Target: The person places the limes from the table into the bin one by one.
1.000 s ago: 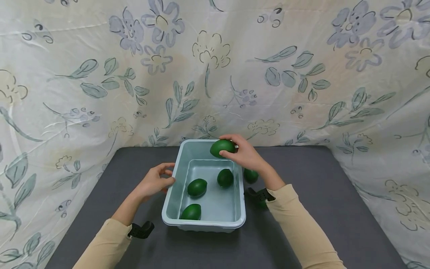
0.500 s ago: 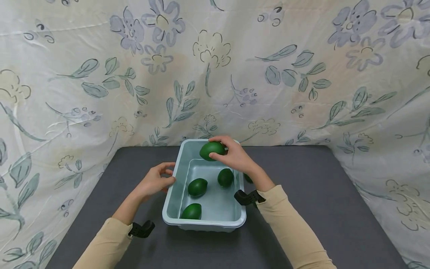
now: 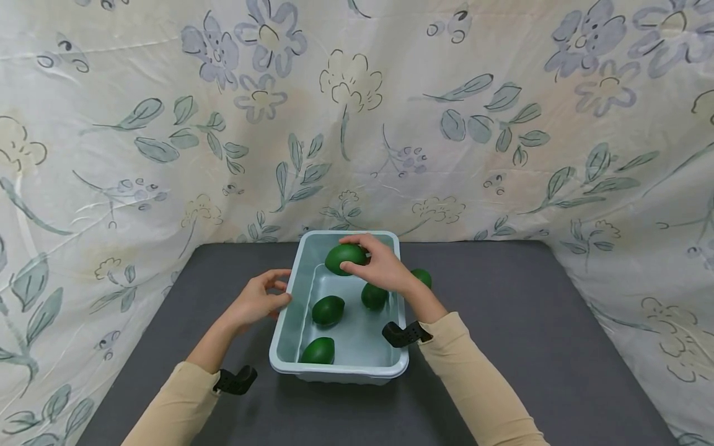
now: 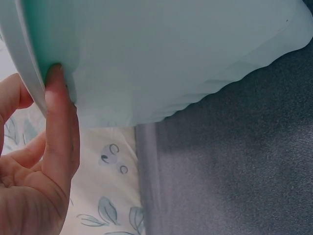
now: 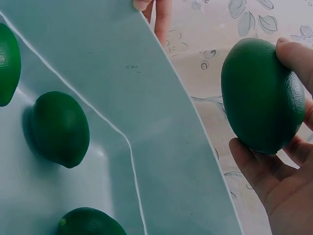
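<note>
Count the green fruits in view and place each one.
5: a held fruit in the right hand; a near fruit, a middle fruit and a right-side fruit inside the bin; an outside fruit right of it on the table. The right arm may hide more.

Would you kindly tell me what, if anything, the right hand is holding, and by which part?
The right hand holds a green fruit over the tub, by its sides: thumb on the near side, fingers on the far side.
</note>
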Demonstrator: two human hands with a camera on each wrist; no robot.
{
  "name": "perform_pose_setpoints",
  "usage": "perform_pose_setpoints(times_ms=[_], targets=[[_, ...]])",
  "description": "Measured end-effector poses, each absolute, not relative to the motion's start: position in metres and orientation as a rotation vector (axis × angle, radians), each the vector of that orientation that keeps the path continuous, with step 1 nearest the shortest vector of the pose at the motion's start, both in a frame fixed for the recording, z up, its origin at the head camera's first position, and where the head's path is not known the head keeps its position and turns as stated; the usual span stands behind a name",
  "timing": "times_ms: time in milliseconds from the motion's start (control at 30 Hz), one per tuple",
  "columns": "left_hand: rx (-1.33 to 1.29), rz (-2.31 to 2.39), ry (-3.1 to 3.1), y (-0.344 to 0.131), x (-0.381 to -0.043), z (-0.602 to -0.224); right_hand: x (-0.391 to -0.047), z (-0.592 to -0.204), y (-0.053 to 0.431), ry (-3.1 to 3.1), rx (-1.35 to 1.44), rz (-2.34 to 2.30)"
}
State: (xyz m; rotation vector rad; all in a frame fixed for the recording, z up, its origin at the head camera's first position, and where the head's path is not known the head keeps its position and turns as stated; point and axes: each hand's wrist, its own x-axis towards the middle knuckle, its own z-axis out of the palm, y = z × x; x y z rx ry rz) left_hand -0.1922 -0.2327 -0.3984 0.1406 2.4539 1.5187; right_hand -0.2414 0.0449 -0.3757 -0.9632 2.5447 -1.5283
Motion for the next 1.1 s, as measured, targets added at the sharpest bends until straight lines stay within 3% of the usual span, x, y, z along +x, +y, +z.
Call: perform_pose_setpoints(times_ms=[533, 800, 1100], targets=[[0.142, 1.521, 2.455, -0.232, -0.194, -0.398, -0.242, -0.384, 0.036, 2.562, -0.823, -1.524], [0.135, 1.523, 2.453, -0.233, -0.194, -0.398, -0.222, -0.36, 0.033, 2.529, -0.816, -1.521], [0.125, 1.525, 2.461, -0.233, -0.193, -0.4, -0.243, -0.385, 0.035, 2.466, -0.867, -1.61]])
